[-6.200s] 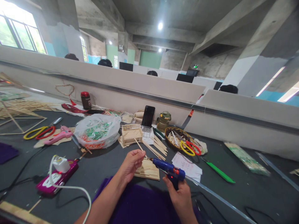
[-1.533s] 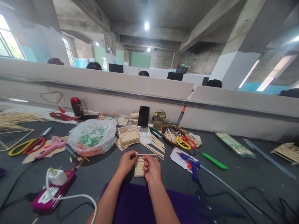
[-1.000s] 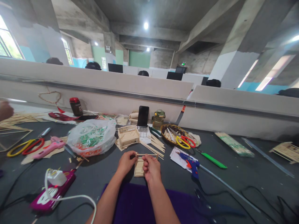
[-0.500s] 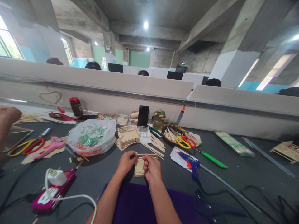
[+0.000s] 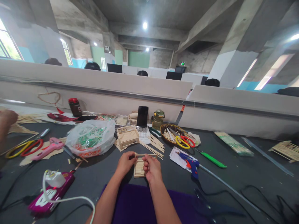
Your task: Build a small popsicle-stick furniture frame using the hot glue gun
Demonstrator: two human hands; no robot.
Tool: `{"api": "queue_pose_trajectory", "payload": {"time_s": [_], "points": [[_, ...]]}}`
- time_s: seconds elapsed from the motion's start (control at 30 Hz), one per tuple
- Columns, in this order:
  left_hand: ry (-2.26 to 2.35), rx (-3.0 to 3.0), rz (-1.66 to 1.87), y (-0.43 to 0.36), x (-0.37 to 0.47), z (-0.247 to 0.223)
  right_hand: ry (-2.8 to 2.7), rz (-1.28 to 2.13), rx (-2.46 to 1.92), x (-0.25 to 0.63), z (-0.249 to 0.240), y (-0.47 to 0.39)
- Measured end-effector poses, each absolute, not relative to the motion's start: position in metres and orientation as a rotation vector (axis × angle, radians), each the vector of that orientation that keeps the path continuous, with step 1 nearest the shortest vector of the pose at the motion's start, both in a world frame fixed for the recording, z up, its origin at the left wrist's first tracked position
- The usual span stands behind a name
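Note:
A small frame of pale wooden sticks (image 5: 139, 169) stands on the dark table in front of me, with a rail across its top. At its upper left corner, my left hand (image 5: 126, 163) pinches the frame between thumb and fingers. My right hand (image 5: 152, 168) is closed with fingertips at the top rail, covering the frame's right part; whatever small piece it may grip is hidden. Behind my hands sits a larger box of wooden sticks (image 5: 127, 137), and loose sticks (image 5: 155, 144) lie to its right.
A blue glue gun (image 5: 192, 165), a green knife (image 5: 213, 159) and a basket (image 5: 174, 143) are on the right. Leftward are a plastic bag (image 5: 91, 138), a pink glue gun (image 5: 50, 148), scissors (image 5: 25, 148) and a power strip (image 5: 51, 191). Another person's hand (image 5: 8, 119) shows at the left edge.
The view has shifted slightly. The other person's hand has moved a little left and down, and the stick piece near it has changed position. My hands keep nearly the same pose.

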State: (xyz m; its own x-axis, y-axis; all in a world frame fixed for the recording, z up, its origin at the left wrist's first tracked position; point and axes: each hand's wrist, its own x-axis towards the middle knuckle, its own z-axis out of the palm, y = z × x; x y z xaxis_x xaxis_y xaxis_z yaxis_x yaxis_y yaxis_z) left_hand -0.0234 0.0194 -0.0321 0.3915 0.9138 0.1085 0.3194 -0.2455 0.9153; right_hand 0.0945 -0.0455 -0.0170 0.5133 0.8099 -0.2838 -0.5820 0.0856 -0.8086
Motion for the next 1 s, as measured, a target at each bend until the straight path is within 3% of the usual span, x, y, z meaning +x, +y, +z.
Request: {"api": "queue_pose_trajectory", "payload": {"time_s": [0.83, 1.0], "points": [[1.062, 1.768, 0.829, 0.025, -0.024, -0.041, -0.271, 1.211, -1.05, 0.106, 0.002, -0.07], [1.108, 1.712, 0.837, 0.019, -0.024, -0.033, -0.61, 0.817, -1.376, 0.144, -0.007, -0.085]]}}
